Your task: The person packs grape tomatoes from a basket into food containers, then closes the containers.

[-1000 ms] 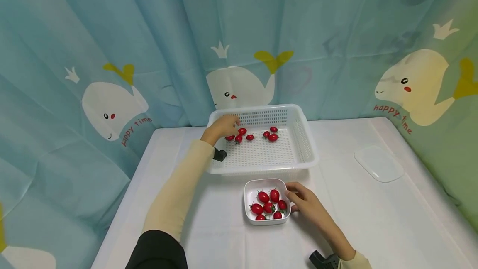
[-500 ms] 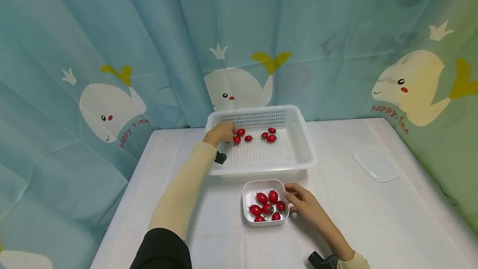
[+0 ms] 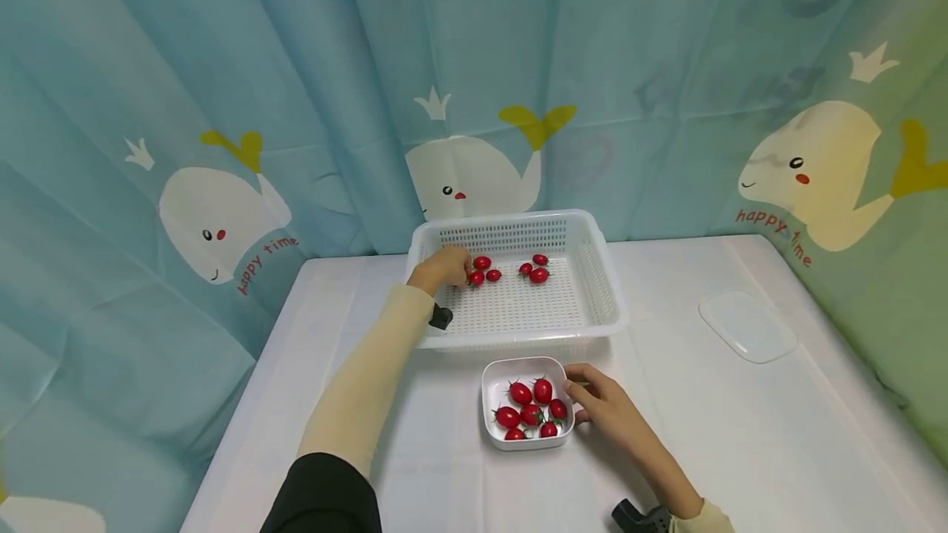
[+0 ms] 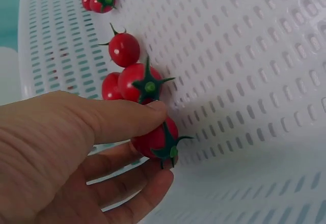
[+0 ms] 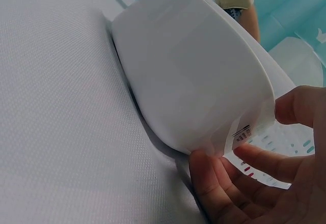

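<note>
"happy time" txt (image 3: pixel 766 221) on curtain (image 3: pixel 629 48)

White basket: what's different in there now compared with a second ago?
The left hand has come down from above the left-hand tomatoes into the white basket, and its thumb and fingers now pinch one tomato. The right hand still holds the side of the small white box; the box's own tomatoes and the clear lid stayed put.

Surroundings before me
A translucent panel (image 3: pixel 748 326) lies near the right edge of the white table (image 3: pixel 741 442); a blue-green curtain (image 3: pixel 637 39) printed with crowned whales (image 3: pixel 485 175) hangs behind the far edge.
</note>
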Action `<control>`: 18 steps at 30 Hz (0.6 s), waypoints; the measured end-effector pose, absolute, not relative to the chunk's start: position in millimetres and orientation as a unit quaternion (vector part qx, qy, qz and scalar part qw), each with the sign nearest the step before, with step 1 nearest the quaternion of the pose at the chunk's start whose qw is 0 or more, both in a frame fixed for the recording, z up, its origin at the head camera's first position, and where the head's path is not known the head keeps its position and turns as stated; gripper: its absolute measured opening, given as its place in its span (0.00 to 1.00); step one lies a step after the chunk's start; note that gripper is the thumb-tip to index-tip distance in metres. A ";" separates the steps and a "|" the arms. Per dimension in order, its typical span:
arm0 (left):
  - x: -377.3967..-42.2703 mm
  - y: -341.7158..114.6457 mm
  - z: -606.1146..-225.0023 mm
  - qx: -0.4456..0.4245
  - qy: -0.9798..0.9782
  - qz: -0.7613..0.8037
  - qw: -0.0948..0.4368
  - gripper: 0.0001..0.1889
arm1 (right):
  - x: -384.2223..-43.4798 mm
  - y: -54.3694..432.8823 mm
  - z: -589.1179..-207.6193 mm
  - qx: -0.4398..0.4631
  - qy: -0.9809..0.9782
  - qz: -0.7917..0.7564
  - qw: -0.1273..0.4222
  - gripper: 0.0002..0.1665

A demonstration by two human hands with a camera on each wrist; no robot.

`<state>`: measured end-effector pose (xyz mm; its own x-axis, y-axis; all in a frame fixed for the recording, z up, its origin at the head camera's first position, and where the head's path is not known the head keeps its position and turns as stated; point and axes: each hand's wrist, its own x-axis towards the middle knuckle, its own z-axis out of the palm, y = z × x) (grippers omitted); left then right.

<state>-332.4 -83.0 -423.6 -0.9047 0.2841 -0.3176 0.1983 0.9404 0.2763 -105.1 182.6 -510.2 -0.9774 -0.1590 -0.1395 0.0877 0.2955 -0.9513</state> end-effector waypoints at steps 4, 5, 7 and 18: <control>-332.8 -84.0 -420.2 0.130 0.967 0.133 0.177 0.08 | -104.8 183.1 -509.2 -0.025 0.796 -0.595 0.107 0.22; -332.1 -84.0 -418.4 0.132 0.966 0.139 0.174 0.09 | -104.9 183.1 -509.2 -0.025 0.797 -0.594 0.108 0.22; -330.4 -83.4 -414.1 0.140 0.964 0.153 0.166 0.11 | -105.0 183.3 -509.4 -0.023 0.797 -0.593 0.108 0.22; -316.6 -76.7 -384.4 0.228 0.959 0.153 0.067 0.15 | -105.0 183.0 -510.3 -0.023 0.801 -0.590 0.103 0.22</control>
<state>-316.6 -76.7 -384.4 -0.8869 0.4584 -0.0578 0.4175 0.8487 0.3248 -105.0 183.0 -510.3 -0.9775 -0.1592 -0.1381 0.0846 0.3038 -0.9490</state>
